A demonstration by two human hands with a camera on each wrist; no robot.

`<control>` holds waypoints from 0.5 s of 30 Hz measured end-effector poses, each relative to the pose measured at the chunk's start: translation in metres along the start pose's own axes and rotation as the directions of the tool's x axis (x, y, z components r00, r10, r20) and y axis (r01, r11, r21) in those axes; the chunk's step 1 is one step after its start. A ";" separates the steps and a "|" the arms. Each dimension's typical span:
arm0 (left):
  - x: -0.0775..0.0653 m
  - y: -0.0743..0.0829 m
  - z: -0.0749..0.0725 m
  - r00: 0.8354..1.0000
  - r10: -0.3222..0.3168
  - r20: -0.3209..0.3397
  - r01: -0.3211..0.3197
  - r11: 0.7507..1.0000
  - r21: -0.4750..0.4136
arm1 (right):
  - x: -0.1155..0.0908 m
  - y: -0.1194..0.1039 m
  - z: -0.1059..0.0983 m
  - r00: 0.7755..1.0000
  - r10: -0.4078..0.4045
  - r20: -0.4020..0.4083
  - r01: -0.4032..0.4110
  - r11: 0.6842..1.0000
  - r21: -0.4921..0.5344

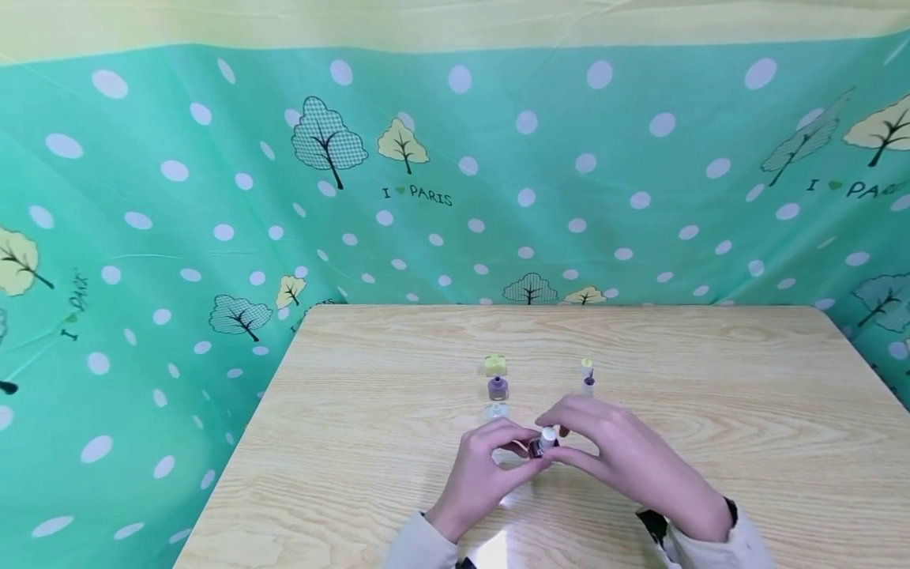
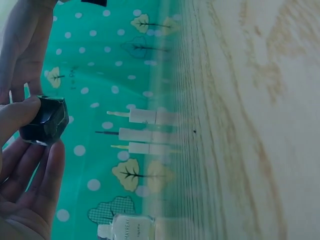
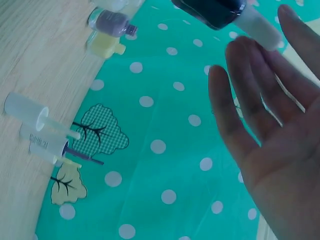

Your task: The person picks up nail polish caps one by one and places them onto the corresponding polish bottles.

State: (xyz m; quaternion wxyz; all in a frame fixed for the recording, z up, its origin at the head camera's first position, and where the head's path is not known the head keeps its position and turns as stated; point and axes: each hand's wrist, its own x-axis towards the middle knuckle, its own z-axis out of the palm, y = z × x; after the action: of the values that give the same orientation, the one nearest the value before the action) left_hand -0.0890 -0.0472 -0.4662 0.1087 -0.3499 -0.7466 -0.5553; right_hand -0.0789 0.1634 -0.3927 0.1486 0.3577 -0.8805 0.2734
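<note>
yr l hand (image 1: pixel 482 466) pinches dark btl (image 1: pixel 535 450), axis approx upright, white cap (image 1: pixel 548 435) at 9 o'clock (head view) from yr nearer r hand (image 1: pixel 622 449), fingers apart, contact unclear.

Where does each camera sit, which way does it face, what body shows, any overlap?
Head: worn on the head, facing forward and down at table and patterned cloth; left hand, right hand, sleeves visible.
Left wrist: worn there, facing forward past dark bottle to brush caps; both hands partly visible.
Right wrist: worn there, facing forward past right hand to patterned cloth; palm and fingers visible.
Shared by both wrist views: dark bottle, brush caps, patterned cloth, table.
</note>
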 end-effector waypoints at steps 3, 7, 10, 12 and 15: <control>0.000 0.002 0.000 0.999 -0.045 0.003 0.045 0.998 -0.046 | 0.000 0.001 -0.003 0.998 -0.036 0.042 0.033 0.998 0.054; 0.000 0.003 -0.001 0.998 -0.065 0.003 0.065 0.995 -0.069 | 0.001 0.000 -0.003 0.999 -0.002 0.038 0.000 0.999 0.047; 0.000 0.003 0.000 0.999 -0.052 -0.003 0.052 0.998 -0.046 | 0.001 -0.001 -0.001 0.998 0.063 0.019 -0.063 0.998 0.013; 0.001 0.003 0.000 0.999 -0.055 0.001 0.054 0.998 -0.039 | 0.001 -0.002 0.001 0.996 0.093 0.008 -0.093 0.996 -0.004; 0.000 0.002 0.001 0.997 -0.072 0.009 0.072 0.997 -0.039 | 0.001 -0.001 0.002 0.996 0.092 -0.008 -0.092 0.996 0.005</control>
State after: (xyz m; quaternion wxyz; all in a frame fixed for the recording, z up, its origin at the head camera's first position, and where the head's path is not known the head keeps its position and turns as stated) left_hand -0.0880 -0.0462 -0.4647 0.0790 -0.3270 -0.7481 -0.5720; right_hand -0.0788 0.1608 -0.3935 0.1386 0.3159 -0.8949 0.2832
